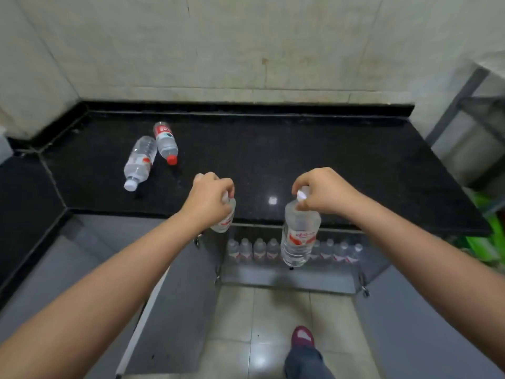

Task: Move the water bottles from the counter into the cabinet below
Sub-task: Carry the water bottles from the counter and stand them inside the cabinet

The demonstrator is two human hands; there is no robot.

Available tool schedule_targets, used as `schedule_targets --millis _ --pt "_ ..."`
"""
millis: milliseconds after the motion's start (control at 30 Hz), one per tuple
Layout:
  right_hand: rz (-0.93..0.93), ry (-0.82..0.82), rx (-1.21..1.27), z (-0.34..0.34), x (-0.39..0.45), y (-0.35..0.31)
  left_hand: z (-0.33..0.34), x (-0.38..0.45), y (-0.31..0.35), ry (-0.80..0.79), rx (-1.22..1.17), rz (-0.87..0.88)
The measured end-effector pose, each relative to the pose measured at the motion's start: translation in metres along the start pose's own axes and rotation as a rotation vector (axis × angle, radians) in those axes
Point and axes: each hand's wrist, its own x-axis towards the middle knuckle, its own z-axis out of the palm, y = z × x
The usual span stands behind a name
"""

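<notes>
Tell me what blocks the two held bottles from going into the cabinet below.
Nothing visible: the cabinet stands open. The row of bottles sits at the back, with bare shelf in front for the left hand's bottle and the right hand's bottle.

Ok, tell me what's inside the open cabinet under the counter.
A row of upright water bottles stands inside the cabinet. The bottle in the right hand covers the row's middle, so an exact count is impossible.
</notes>
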Motion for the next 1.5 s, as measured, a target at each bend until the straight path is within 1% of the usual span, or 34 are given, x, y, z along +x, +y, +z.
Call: schedule_targets --millis 100,200,333,433,533,700,800,900,1000,1100,1167,1267,1367,1433,1500 --pt "0.036 -0.107 0.014 0.025 -0.031 0.028 0.024 -0.022 0.019 -0.111 -0.057 -0.013" --pt "0.075 -0.221 0.016 0.053 -0.060 0.068 0.061 -0.038 0.035 -0.319 -0.023 0.024" --pt "0.130 -0.328 0.017 0.103 -0.087 0.130 0.136 -0.054 0.060 -0.566 0.041 0.035" --pt "0.183 -0.347 0.055 0.138 -0.093 0.174 0.188 -0.059 0.082 -0.658 0.097 -0.024" --pt "0.277 -0.352 0.068 0.168 -0.088 0.209 0.230 -0.052 0.102 -0.729 0.145 -0.050" --pt "0.404 -0.312 0.108 0.218 -0.071 0.270 0.298 -0.018 0.123 -0.735 0.176 -0.019" --pt "0.493 -0.244 0.148 0.256 -0.050 0.306 0.355 0.004 0.122 -0.740 0.200 0.029" --pt "0.530 -0.198 0.158 0.308 -0.026 0.339 0.423 0.024 0.118 -0.714 0.217 0.060" --pt "0.503 -0.170 0.170 0.371 -0.004 0.370 0.493 0.047 0.110 -0.670 0.190 0.102" --pt "0.516 -0.159 0.145 0.422 0.017 0.398 0.555 0.068 0.103 -0.595 0.149 0.195" --pt "0.491 -0.101 0.135 0.450 0.035 0.416 0.590 0.079 0.100 -0.537 0.141 0.240" --pt "0.436 -0.018 0.113 0.485 0.059 0.437 0.635 0.087 0.101 -0.511 0.163 0.278" --pt "0.406 0.015 0.100 0.507 0.073 0.451 0.665 0.093 0.103 -0.472 0.150 0.267" --pt "0.389 0.028 0.104 0.512 0.077 0.460 0.672 0.097 0.107 -0.433 0.110 0.238" --pt "0.380 0.047 0.112 0.513 0.076 0.467 0.673 0.097 0.111 -0.410 0.041 0.244"
